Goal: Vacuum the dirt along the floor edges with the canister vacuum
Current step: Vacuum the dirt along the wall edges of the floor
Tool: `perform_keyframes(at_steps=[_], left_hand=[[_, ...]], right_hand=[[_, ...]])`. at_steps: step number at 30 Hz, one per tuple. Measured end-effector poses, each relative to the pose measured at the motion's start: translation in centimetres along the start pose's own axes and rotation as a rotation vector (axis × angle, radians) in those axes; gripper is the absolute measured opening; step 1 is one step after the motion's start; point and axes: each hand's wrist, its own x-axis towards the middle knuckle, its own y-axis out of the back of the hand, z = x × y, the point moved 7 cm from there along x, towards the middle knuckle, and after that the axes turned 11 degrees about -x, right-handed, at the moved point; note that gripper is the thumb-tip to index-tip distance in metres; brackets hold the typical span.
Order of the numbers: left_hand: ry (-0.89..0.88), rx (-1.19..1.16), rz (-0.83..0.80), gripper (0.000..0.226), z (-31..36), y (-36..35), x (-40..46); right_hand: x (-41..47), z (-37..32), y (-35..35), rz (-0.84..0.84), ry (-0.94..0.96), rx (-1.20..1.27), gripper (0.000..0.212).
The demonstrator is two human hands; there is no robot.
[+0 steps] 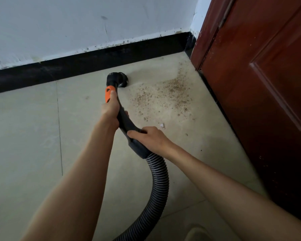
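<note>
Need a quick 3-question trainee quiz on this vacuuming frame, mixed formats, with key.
1. True or false: the left hand grips the black vacuum handle just below its orange collar.
2. Multiple choice: the scattered brown dirt lies mostly (A) left of the black brush nozzle, (B) between that nozzle and the red-brown wooden door, (C) under the grey ribbed hose.
3. Fill in: the right hand holds the handle near where the ____ joins it.

Key: 1 true; 2 B; 3 hose.
</note>
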Motion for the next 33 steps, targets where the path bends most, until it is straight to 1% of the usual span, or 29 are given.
perform_keyframes(at_steps=[2,3,7,11,23,29,33], left_hand=[[0.014,-0.022,-0.014,0.058,-1.3,0.9,-0.6],[0.022,-0.034,-0.018,0.056,-1.9,1.1,-0.9],[0.016,-0.036,0.001,0.05,-2.6,1.1,-1.6],[-0.021,0.037,-0.01,0.052,-2.5,-0.1,-2.1],[-0.062,0.192,-0.132,0.039,-3.4,-7.0,-3.9],[-0.092,0.308,-0.226,0.041,-3.5,-10.8,-4.3],[-0.108,0.326,-0.261,0.041,-3.5,-11.9,-4.4]], right_hand=[[-0.3,0.0,-0.6,-0.008,0.04,-0.08,0.03],[-0.5,0.1,-1.0,-0.011,0.054,-0.105,0.03],[-1.0,0.3,-1.1,0.062,0.063,-0.142,0.049],[-1.1,1.0,-0.3,0.13,0.043,-0.158,0.053],[-1.9,4.9,2.9,0.278,-0.064,0.028,0.052],[-1.8,6.3,4.9,0.381,-0.11,0.107,0.049],[-1.4,6.9,5.6,0.406,-0.113,0.115,0.049]])
